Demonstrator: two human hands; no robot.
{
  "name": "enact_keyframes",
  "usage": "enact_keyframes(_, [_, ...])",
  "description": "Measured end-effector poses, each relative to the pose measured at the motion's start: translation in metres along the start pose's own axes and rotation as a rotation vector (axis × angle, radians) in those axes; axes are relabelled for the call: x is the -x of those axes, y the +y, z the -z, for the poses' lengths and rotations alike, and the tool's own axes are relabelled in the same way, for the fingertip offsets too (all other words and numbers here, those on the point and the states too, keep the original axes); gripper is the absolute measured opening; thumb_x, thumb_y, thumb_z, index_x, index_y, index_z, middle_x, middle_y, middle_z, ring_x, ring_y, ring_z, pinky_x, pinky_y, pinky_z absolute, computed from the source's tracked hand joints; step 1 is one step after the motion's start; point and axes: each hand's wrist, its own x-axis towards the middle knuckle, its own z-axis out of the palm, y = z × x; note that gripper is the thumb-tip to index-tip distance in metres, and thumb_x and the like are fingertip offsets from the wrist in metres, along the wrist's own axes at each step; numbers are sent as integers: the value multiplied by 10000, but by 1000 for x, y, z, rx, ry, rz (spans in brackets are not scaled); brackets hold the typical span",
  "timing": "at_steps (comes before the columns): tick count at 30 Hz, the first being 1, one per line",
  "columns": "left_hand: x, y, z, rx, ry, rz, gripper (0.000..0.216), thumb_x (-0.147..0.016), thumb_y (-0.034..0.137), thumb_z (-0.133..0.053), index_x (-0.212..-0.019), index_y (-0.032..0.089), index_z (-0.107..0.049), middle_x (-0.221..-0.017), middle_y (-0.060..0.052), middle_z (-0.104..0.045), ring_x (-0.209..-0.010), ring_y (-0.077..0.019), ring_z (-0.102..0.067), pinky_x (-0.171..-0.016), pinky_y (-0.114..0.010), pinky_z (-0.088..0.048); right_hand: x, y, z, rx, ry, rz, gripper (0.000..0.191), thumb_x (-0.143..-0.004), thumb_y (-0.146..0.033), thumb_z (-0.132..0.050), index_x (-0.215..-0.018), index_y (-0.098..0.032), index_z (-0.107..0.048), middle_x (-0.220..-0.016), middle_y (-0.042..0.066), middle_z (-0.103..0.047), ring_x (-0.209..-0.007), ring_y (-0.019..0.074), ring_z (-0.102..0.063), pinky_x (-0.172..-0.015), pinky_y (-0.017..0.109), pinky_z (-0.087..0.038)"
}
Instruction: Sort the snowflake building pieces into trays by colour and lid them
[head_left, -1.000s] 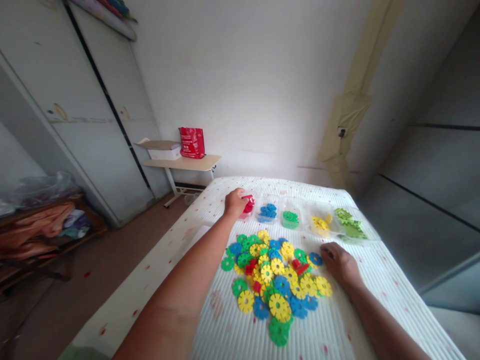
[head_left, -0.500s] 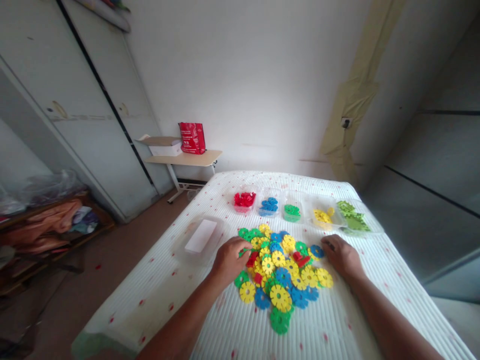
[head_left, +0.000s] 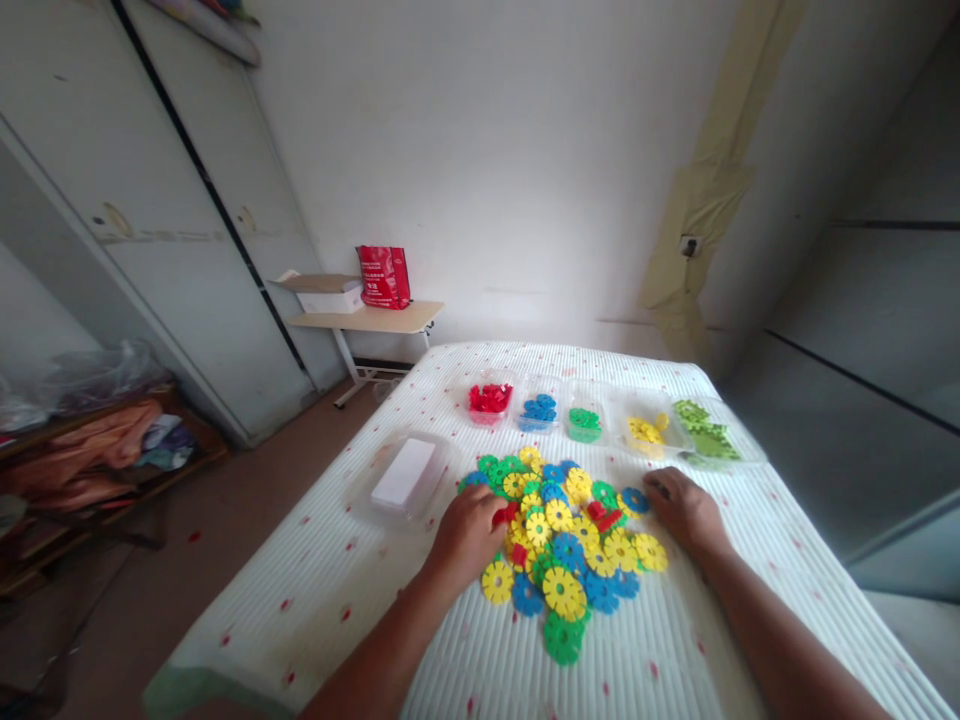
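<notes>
My left hand (head_left: 471, 525) is at the left side of a loose pile of flower-shaped plastic discs (head_left: 559, 516) in yellow, blue and green. Its fingers are closed on a small red block (head_left: 506, 513) at the pile's edge, and the hand partly hides it. Other red pieces (head_left: 604, 517) lie among the discs. To the right, my right hand (head_left: 684, 508) rests on the cloth with loosely bent fingers, and nothing shows in them. Beside its fingertips is a blue disc (head_left: 634, 501).
Behind the pile stand clear tubs of red pieces (head_left: 490, 399), blue discs (head_left: 538, 411), green discs (head_left: 584, 423), yellow pieces (head_left: 647, 430) and light green pieces (head_left: 705, 432). A clear lid or tray (head_left: 360, 497) with a white box (head_left: 405, 474) lies left on the quilted cloth (head_left: 300, 570).
My left hand has come down and closer to me, from the upper left of the pile to the red block, uncovering a blue disc. My right hand has stayed in place.
</notes>
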Motion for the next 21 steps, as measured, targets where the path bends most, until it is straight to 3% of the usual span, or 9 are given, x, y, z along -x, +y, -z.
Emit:
enact_keyframes(4, [-4, 1, 7, 48, 0, 57, 192, -713, 92, -536, -854, 193, -620, -848, -24, -622, -821, -164, -574, -753, -281, -458, 0, 2, -1, 12, -11, 2, 222, -794, -334, -423, -778, -236, -621, -835, 29, -652, -760, 170, -617, -675, 266, -467])
enact_keyframes(10, [-10, 12, 9, -42, -111, -75, 318, -726, 64, -490, -962, 235, -614, -909, -40, -609, -914, -185, -569, -772, -277, -456, 1, 3, -2, 22, -17, 4, 229, -805, -335, -422, -785, -233, -626, -854, 32, -656, -769, 169, -620, -676, 261, -468])
enact_keyframes(15, [-15, 24, 13, -176, -220, -14, 203, -754, 83, -464, -823, 201, -614, -873, -56, -591, -889, -189, -566, -756, -273, -447, 1, 5, -4, 4, -24, 12, 234, -801, -338, -417, -786, -225, -622, -848, 35, -655, -774, 170, -620, -694, 266, -468])
enact_keyframes(21, [-13, 21, 14, -118, -186, 48, 125, -727, 94, -499, -782, 186, -562, -898, -51, -579, -859, -176, -550, -732, -263, -423, 0, 5, -4, -5, -18, 7, 236, -795, -345, -419, -780, -227, -623, -827, 32, -653, -758, 173, -619, -684, 271, -468])
